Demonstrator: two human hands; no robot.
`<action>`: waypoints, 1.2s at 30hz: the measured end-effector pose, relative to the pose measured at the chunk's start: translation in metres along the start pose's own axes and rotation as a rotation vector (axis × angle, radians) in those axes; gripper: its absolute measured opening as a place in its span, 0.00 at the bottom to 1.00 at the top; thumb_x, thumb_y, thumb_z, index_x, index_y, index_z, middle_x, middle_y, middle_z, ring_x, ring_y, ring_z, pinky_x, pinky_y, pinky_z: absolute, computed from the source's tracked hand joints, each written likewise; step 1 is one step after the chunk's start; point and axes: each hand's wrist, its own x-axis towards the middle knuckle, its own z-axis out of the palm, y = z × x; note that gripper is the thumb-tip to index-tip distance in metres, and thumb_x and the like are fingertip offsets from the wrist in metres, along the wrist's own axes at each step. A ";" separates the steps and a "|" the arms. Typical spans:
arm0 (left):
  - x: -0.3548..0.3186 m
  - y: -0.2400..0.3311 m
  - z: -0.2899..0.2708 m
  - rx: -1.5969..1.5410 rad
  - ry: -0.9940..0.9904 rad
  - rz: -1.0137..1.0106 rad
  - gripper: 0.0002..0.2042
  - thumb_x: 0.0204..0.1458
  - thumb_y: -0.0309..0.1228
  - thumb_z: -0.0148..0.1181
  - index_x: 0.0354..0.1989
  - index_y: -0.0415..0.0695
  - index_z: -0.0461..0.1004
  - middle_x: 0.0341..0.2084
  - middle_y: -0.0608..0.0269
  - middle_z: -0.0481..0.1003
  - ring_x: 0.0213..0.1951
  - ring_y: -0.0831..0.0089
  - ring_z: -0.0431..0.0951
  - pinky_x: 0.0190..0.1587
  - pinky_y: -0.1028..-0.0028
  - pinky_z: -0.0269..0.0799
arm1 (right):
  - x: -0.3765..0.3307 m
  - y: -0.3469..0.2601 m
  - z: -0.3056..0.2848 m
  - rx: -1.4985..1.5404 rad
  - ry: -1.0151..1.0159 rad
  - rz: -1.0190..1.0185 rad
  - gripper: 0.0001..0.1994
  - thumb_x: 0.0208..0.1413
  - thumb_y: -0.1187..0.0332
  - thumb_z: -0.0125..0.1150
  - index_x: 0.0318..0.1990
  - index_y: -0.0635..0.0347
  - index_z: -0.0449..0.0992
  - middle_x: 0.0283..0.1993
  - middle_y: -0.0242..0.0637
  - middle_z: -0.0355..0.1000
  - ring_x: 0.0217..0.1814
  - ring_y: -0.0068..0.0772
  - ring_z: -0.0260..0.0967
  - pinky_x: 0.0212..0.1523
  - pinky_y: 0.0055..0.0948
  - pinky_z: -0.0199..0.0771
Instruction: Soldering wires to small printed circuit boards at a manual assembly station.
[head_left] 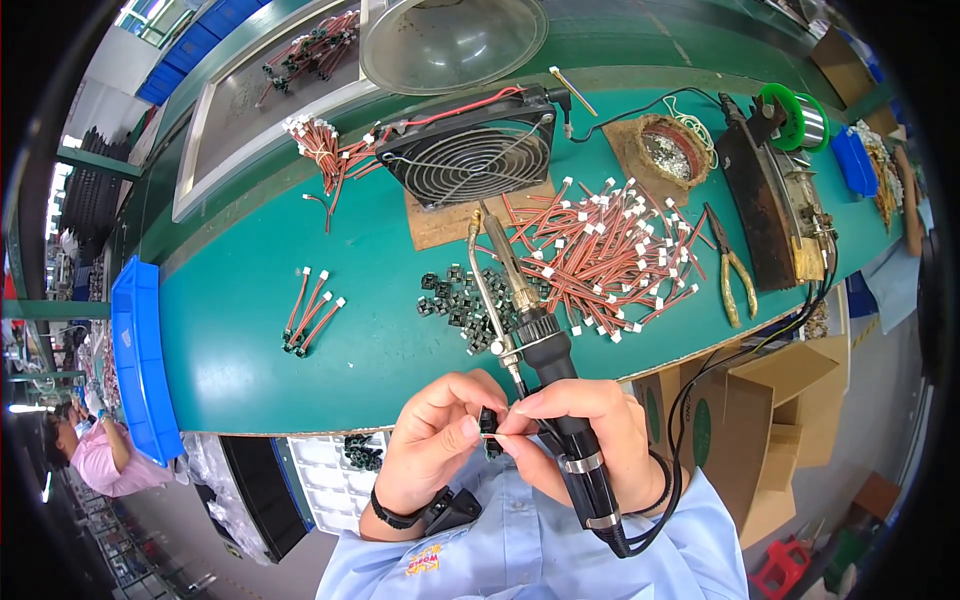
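Note:
Close to my chest, at the near edge of the bench, my left hand (432,428) pinches a small black component (489,422) between thumb and fingers. My right hand (600,425) holds a soldering iron (548,350) with a metal solder-feed tube (487,280), its tip pointing away from me. The right fingertips also meet at the black component, where a thin wire seems to show. Beyond my hands lies a pile of small black components (465,308). A heap of red-and-black wires with white connectors (610,250) spreads to its right.
A black fan (470,160) stands behind the piles. Pliers (737,275), a solder spool (797,118) and a round tin (672,150) are to the right. Several wired pieces (312,315) lie left, near a blue bin (143,360). The iron's cable (690,390) loops at my right.

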 end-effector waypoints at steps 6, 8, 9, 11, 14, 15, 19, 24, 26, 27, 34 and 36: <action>-0.001 0.001 -0.005 0.029 -0.015 0.006 0.10 0.54 0.31 0.53 0.38 0.38 0.67 0.34 0.60 0.67 0.37 0.73 0.68 0.42 0.74 0.63 | 0.002 -0.001 -0.001 0.023 -0.013 0.029 0.21 0.40 0.82 0.66 0.42 0.63 0.63 0.27 0.37 0.72 0.27 0.25 0.74 0.26 0.21 0.73; -0.001 0.002 -0.006 0.041 -0.025 0.003 0.09 0.54 0.30 0.54 0.38 0.38 0.68 0.34 0.60 0.67 0.37 0.73 0.67 0.42 0.74 0.63 | 0.003 -0.002 -0.003 0.044 -0.030 0.047 0.21 0.40 0.81 0.66 0.42 0.63 0.63 0.27 0.37 0.72 0.27 0.25 0.74 0.26 0.21 0.72; 0.000 0.002 -0.006 0.041 -0.025 0.004 0.09 0.54 0.30 0.54 0.38 0.38 0.68 0.34 0.60 0.67 0.37 0.73 0.67 0.42 0.74 0.63 | 0.003 -0.002 -0.003 0.054 -0.039 0.055 0.21 0.41 0.81 0.66 0.42 0.62 0.63 0.27 0.37 0.72 0.27 0.25 0.74 0.26 0.21 0.72; 0.000 0.003 -0.006 0.003 -0.031 -0.010 0.08 0.53 0.29 0.54 0.38 0.38 0.67 0.34 0.59 0.67 0.37 0.73 0.67 0.42 0.74 0.62 | 0.003 -0.002 -0.003 0.072 -0.045 0.072 0.20 0.41 0.81 0.66 0.42 0.62 0.63 0.27 0.37 0.72 0.27 0.25 0.74 0.26 0.21 0.72; 0.000 0.004 -0.005 -0.017 -0.041 -0.017 0.07 0.52 0.28 0.54 0.37 0.39 0.67 0.34 0.59 0.67 0.37 0.73 0.67 0.42 0.74 0.62 | 0.003 -0.002 -0.004 0.108 -0.057 0.107 0.20 0.41 0.81 0.66 0.42 0.61 0.64 0.27 0.37 0.72 0.27 0.25 0.73 0.26 0.22 0.72; 0.000 0.004 -0.005 -0.018 -0.046 -0.018 0.07 0.52 0.27 0.53 0.37 0.39 0.67 0.34 0.59 0.67 0.37 0.73 0.67 0.42 0.74 0.62 | 0.003 -0.002 -0.005 0.110 -0.059 0.112 0.20 0.41 0.81 0.65 0.42 0.61 0.63 0.27 0.36 0.72 0.28 0.25 0.73 0.27 0.22 0.73; 0.002 0.008 -0.005 0.020 -0.047 -0.025 0.05 0.52 0.25 0.53 0.35 0.39 0.66 0.34 0.58 0.67 0.38 0.73 0.67 0.43 0.73 0.62 | 0.005 0.000 -0.008 0.098 -0.076 0.113 0.21 0.42 0.81 0.65 0.42 0.61 0.63 0.28 0.36 0.73 0.29 0.25 0.73 0.28 0.22 0.73; 0.000 0.009 -0.003 0.078 -0.002 -0.052 0.03 0.51 0.22 0.51 0.33 0.40 0.64 0.36 0.56 0.69 0.41 0.72 0.69 0.45 0.72 0.63 | 0.003 0.005 -0.007 0.022 -0.053 0.080 0.22 0.41 0.82 0.65 0.43 0.61 0.62 0.30 0.38 0.73 0.29 0.26 0.73 0.27 0.21 0.72; 0.000 0.010 -0.003 0.072 -0.001 -0.067 0.03 0.52 0.22 0.51 0.32 0.41 0.63 0.37 0.54 0.69 0.42 0.71 0.69 0.46 0.72 0.63 | 0.002 0.005 -0.007 0.000 -0.037 0.073 0.22 0.42 0.83 0.65 0.44 0.61 0.62 0.30 0.39 0.73 0.29 0.26 0.73 0.27 0.21 0.72; 0.000 0.011 -0.003 0.070 -0.003 -0.086 0.03 0.52 0.22 0.51 0.32 0.41 0.63 0.39 0.52 0.70 0.43 0.70 0.70 0.46 0.72 0.63 | 0.002 0.004 -0.008 -0.031 -0.029 0.090 0.21 0.43 0.81 0.64 0.44 0.61 0.62 0.31 0.40 0.73 0.30 0.27 0.73 0.30 0.23 0.72; 0.005 0.012 -0.005 0.037 0.141 -0.062 0.05 0.51 0.26 0.53 0.31 0.41 0.63 0.41 0.44 0.72 0.44 0.67 0.72 0.48 0.70 0.64 | 0.000 0.009 -0.031 -0.479 -0.046 -0.095 0.21 0.49 0.63 0.63 0.46 0.61 0.62 0.32 0.42 0.72 0.35 0.37 0.68 0.47 0.35 0.65; 0.005 0.008 -0.014 0.002 0.138 -0.002 0.03 0.54 0.24 0.51 0.32 0.41 0.63 0.45 0.42 0.71 0.47 0.69 0.71 0.49 0.71 0.64 | -0.018 0.017 -0.026 -0.355 0.189 -0.154 0.25 0.47 0.55 0.63 0.47 0.60 0.62 0.30 0.41 0.71 0.35 0.39 0.66 0.50 0.40 0.58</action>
